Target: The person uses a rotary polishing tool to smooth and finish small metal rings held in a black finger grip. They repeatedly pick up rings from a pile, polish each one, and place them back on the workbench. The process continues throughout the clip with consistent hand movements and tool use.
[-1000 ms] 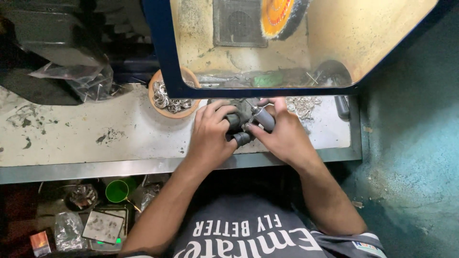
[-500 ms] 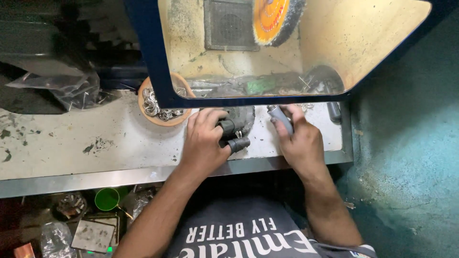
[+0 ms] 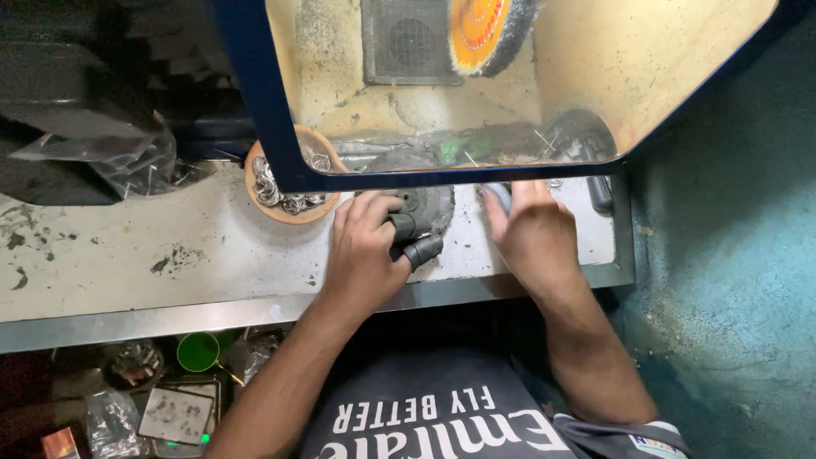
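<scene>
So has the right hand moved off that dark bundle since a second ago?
Yes. The right hand has shifted rightward along the bench edge, away from the dark bundle in the left hand.

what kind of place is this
Probably a small metal polishing workshop: an orange buffing wheel inside a dusty hood, a bowl of small metal rings on the worn bench, and the left hand holding dark finger guards.
</scene>
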